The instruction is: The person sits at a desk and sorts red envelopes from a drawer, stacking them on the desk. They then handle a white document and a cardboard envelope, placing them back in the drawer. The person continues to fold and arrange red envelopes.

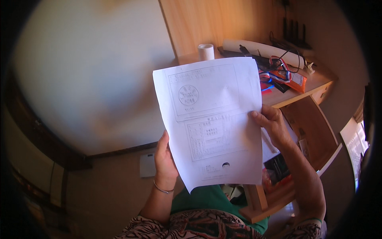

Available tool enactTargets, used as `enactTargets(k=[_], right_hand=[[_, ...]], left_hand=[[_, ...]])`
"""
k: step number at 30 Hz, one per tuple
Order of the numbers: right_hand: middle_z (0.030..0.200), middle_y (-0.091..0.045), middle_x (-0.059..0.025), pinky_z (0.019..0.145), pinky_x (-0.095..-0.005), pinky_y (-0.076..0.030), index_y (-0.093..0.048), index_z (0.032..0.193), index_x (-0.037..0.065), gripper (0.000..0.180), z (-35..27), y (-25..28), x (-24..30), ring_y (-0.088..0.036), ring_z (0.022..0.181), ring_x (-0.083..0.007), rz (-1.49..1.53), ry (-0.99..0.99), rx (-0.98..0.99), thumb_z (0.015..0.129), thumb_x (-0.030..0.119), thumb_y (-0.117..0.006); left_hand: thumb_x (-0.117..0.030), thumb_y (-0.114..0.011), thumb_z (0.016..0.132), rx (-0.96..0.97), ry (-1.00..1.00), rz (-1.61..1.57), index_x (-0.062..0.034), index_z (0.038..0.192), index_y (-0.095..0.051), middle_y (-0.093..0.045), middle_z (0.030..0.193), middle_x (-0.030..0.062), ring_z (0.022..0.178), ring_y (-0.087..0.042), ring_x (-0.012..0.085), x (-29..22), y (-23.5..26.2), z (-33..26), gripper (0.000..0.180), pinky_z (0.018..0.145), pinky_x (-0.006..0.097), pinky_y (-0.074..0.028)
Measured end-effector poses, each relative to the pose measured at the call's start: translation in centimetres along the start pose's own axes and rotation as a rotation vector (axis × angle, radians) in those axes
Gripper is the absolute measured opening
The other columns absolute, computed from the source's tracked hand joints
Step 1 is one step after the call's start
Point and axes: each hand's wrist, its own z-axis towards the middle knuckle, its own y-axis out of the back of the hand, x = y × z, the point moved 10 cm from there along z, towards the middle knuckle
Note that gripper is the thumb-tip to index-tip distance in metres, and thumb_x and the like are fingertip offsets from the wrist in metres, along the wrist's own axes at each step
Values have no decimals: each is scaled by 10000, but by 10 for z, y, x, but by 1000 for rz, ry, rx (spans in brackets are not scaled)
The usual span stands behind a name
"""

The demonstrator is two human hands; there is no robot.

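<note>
A white sheet of paper [223, 95] with faint print, a round stamp mark and a small portrait is held upright in front of me. My right hand [275, 124] pinches its right edge, thumb on the front and the other fingers partly behind. At the lower left edge, my left hand [164, 161] grips the sheet with its thumb beside the edge; its fingers are mostly hidden behind the paper. The bottom left corner of the page curls slightly. A thin bracelet [163, 188] circles my left wrist.
An open wooden drawer [314, 139] lies right of the sheet, with a dark packet [277, 167] inside. Behind, the desk [320, 81] bears a white cylinder [206, 52], a long white roll [262, 49], cables and an orange packet [297, 83]. A large pale panel [99, 79] stands at left.
</note>
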Motion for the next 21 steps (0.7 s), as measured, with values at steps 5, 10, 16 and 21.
enactTargets(k=[5, 10, 16, 21], right_hand=[[808, -646, -27, 691, -250, -450, -674, 1001, -34, 309, -1, -1, 3, -550, 745, -74, 24, 50, 15, 943, 266, -628], [791, -646, -29, 680, -256, -446, -680, 990, -20, 321, 0, -2, -1, -555, 729, -73, 24, 42, 16, 941, 293, -632], [828, -668, -60, 721, -272, -469, -682, 1030, -9, 346, 0, 0, -2, -585, 756, -96, 128, -2, -26, 937, 321, -641], [879, -673, -72, 766, -294, -479, -667, 1072, -15, 363, 0, 5, -3, -594, 791, -114, 240, -49, -69, 930, 318, -650]], left_hand=[[-359, -391, 1022, -10, -38, 2, -8, 1289, -540, -611, 1238, 76, 1127, -560, 179, -4, 2, -2, 466, 974, 320, -428], [-355, -392, 1025, 1, -40, -37, -6, 1251, -571, -638, 1188, 74, 1081, -586, 165, -5, -2, -2, 453, 937, 309, -451], [-359, -391, 1024, 22, -48, -20, -10, 1251, -566, -632, 1196, 71, 1078, -585, 160, -10, -7, 3, 451, 933, 305, -449], [-373, -385, 1023, 30, -61, 35, -10, 1275, -539, -611, 1224, 74, 1116, -564, 164, -14, -16, 11, 468, 951, 310, -436]])
